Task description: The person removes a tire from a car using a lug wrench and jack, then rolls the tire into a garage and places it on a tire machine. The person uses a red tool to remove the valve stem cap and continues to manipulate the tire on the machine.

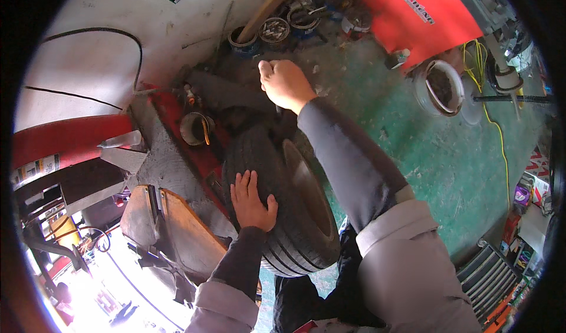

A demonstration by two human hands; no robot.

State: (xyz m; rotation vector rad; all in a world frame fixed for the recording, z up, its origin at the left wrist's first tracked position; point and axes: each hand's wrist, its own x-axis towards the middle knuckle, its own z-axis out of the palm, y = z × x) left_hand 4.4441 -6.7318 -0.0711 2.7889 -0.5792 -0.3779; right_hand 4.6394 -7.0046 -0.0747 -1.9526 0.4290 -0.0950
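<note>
A black tyre (pixel 290 238) on a dull wheel rim (pixel 308 191) stands upright just ahead of my legs, its tread toward my left. My left hand (pixel 252 202) lies flat on that tread, fingers spread. Above the far side of the wheel my right hand (pixel 285 84) is raised in a closed fist. A short dark bit shows under the fist, but what it holds is too hidden to name. Left of the tyre, a round can (pixel 196 129) with an orange-handled tool in it sits on the red machine (pixel 168 112).
A brown rounded pad (pixel 177 215) juts from the machine at lower left. Several tubs (pixel 275 31) line the wall at the back. A red cabinet (pixel 413 20) stands at far right, with a white bucket-like container (pixel 439 88) and a yellow cable (pixel 500 138) on the green floor.
</note>
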